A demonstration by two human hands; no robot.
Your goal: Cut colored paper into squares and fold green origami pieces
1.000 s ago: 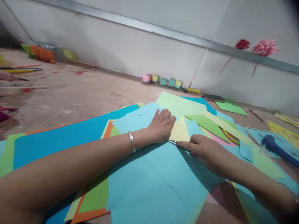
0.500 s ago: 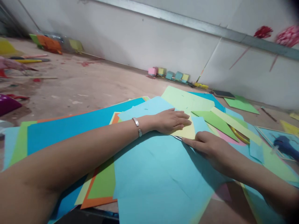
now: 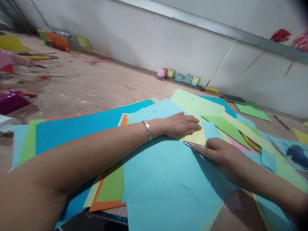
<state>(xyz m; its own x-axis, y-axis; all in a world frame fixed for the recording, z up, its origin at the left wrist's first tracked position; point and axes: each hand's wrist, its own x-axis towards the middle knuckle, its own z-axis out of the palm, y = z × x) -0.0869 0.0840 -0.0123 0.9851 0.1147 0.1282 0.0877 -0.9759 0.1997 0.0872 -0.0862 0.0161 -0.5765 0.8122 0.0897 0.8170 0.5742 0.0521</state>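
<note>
My left hand [image 3: 183,125] lies flat, fingers spread, on a small pale yellow paper [image 3: 198,136]. A silver bracelet [image 3: 146,125] circles that wrist. My right hand [image 3: 218,150] is closed around a thin silver metal tool [image 3: 186,143], its index finger stretched along it. The tool's tip rests at the lower edge of the yellow paper, near my left palm; its handle is hidden in my hand. Under both hands spreads a large light blue sheet [image 3: 163,179]. Beyond my left hand lies a pale green sheet [image 3: 192,104].
Darker blue paper [image 3: 79,128] and green and orange sheets lie left. Small coloured blocks [image 3: 179,77] line the wall. At right are a yellow curved object [image 3: 250,142], a dark blue tool [image 3: 297,154] and a black flat object [image 3: 234,99]. A purple object [image 3: 12,101] sits far left.
The whole view has shifted, so things appear slightly further right. My right hand and the metal tool have moved slightly back from my left hand, and more of the tool shows.
</note>
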